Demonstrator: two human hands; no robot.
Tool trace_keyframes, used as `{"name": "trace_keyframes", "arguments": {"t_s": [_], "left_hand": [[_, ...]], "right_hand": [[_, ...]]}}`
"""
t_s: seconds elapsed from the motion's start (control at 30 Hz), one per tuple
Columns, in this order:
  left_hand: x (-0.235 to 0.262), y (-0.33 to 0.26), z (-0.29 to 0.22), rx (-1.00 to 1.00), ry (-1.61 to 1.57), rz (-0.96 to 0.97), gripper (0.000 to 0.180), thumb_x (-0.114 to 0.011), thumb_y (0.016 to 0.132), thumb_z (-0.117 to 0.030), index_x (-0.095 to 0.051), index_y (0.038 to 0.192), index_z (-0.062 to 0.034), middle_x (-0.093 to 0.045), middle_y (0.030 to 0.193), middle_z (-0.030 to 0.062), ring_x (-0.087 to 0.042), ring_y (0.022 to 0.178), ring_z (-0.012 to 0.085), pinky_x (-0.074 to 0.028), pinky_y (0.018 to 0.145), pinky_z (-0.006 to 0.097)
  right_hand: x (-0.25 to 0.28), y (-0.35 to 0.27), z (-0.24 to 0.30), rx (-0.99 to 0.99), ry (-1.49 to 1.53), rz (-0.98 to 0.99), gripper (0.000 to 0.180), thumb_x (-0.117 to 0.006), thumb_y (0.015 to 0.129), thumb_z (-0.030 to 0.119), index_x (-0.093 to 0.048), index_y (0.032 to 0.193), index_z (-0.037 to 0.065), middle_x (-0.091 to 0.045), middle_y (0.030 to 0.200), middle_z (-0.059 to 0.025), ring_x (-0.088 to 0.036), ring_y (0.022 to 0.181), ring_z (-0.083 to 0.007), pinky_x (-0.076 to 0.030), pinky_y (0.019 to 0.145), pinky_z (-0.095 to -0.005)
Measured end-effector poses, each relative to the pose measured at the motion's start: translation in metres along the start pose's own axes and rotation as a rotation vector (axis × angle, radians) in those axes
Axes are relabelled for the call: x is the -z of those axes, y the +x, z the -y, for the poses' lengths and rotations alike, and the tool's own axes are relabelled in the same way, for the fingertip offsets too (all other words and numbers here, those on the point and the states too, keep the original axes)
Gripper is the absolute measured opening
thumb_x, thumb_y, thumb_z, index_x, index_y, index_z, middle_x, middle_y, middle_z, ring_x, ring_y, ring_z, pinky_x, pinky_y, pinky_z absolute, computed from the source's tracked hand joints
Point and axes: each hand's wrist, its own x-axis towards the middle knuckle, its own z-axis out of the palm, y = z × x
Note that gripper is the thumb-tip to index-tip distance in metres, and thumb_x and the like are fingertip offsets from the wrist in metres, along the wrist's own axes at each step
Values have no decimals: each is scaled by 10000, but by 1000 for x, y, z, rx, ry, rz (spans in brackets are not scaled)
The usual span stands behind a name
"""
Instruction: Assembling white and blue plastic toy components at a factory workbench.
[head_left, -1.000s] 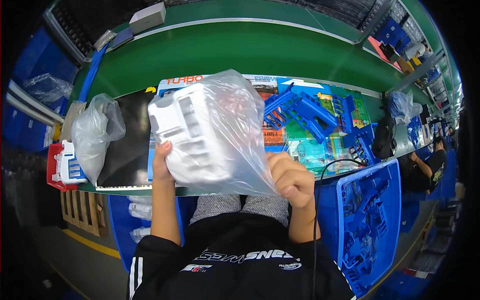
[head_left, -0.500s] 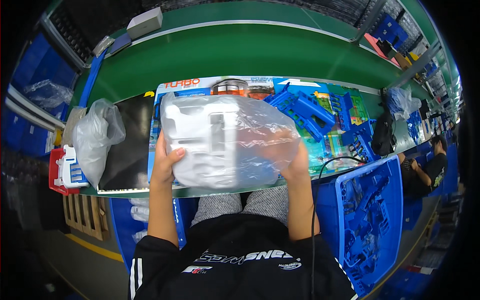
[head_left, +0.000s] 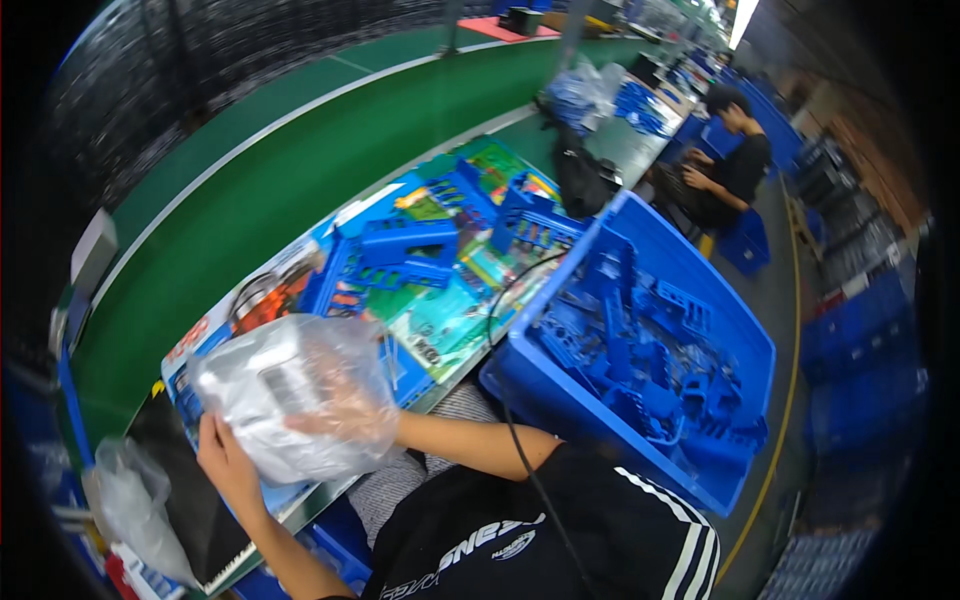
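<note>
A clear plastic bag [head_left: 370,425] with a white moulded plastic part [head_left: 262,372] inside lies tilted over the near left edge of the bench. My left hand [head_left: 228,462] is closed on the bag's lower left side, thumb in front, pressing film and part together. My right hand [head_left: 340,395] reaches into the bag from the right and shows blurred through the film. Its thumb and fingers lie around the right end of the white part, with the fingertips partly hidden.
Several blue plastic parts [head_left: 410,250] lie on the printed sheet covering the bench. A blue crate [head_left: 560,390] full of similar parts stands at my right, a black cable [head_left: 492,325] beside it. Another filled bag [head_left: 140,510] lies at left. A person [head_left: 735,165] sits farther right.
My view has swung to the right, bringing the crate further in. My right hand has gone deeper into the bag, up to the white part. My left hand keeps its hold.
</note>
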Motion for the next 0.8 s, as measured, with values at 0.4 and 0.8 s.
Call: {"name": "trace_keyframes", "arguments": {"t_s": [0.4,0.8], "left_hand": [[96,25,234,69,315,-29,283,-517,1032,-225,-585,1176,9,-632,1124,210,-595,1031,374,-460,948,398],[-18,-16,55,-199,633,384,660,-596,888,-610,-440,1502,-423,-179,1650,222,-106,1519,473,-15,1117,765]], "right_hand": [[99,-7,8,-177,1216,62,581,-609,994,311,-401,1449,16,-595,1332,-155,-630,1186,-248,-537,992,-398],[99,-25,17,-351,1128,-239,562,-554,959,502,-559,1251,22,-665,957,-115,-680,815,-238,-601,682,-415]]}}
